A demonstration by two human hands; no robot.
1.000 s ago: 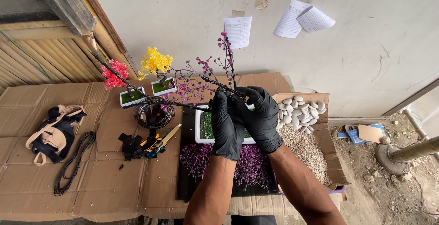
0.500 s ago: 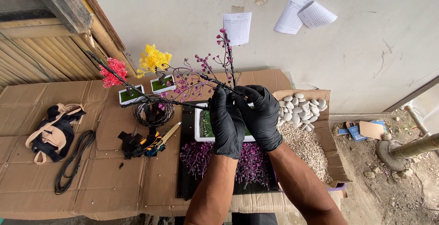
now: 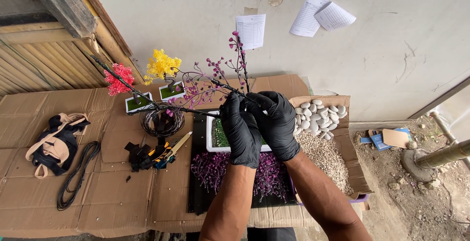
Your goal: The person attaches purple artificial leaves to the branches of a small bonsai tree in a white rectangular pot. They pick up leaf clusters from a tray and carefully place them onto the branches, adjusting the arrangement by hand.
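Two gloved hands hold a small wire tree over a white tray.

The left hand (image 3: 241, 128) and the right hand (image 3: 276, 121) are both closed around the dark wire tree (image 3: 210, 86) with purple buds, above the white tray (image 3: 211, 140); white pebbles (image 3: 318, 116) lie just to the right.

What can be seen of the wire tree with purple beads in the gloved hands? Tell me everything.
The wire tree is made of thin dark twisted wire whose branches fan up and leftward, tipped with small purple-pink beads. One long bare branch stretches far left. The left hand and right hand, both in black gloves, grip its trunk, holding it above the white rectangular tray of green turf.
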